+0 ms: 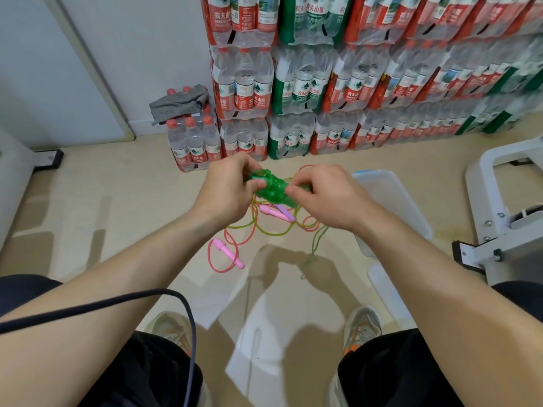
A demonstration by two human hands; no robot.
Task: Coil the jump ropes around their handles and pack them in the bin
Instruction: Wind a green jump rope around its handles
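2 hands engaged on 1 item. Item: green jump rope (271,186), held in the air above the floor (117,201) in front of the seated person, its cord bunched thickly round the handles. Left hand (232,186): fingers curled round the left end of the bundle, gripping it. Right hand (320,195): thumb and fingertips pinching the cord at the bundle's right side; how the other fingers lie cannot be told. Green tail (316,251): hangs from beneath the right hand toward the floor, not yet wound. Step in hand, by judgement: coiling of this rope, late stage, with packing not begun. Stock awaiting coiling, on the floor below the hands: near pink handle (227,254) with its pink cord (211,259); far pink handle (271,212) beside 1 purple handle (286,211); yellow-green cord (273,232) looped among them, all tangled together. Bin (396,207): clear, blue-rimmed, uncovered, on the floor just right of the right hand; contents cannot be told through its wall. Next move, by judgement: the left hand steadies the bundle while the right hand draws up the tail, lays the last turns snug and tucks the end under a turn so the coil does not spring loose; the bundle then goes right, into the bin.
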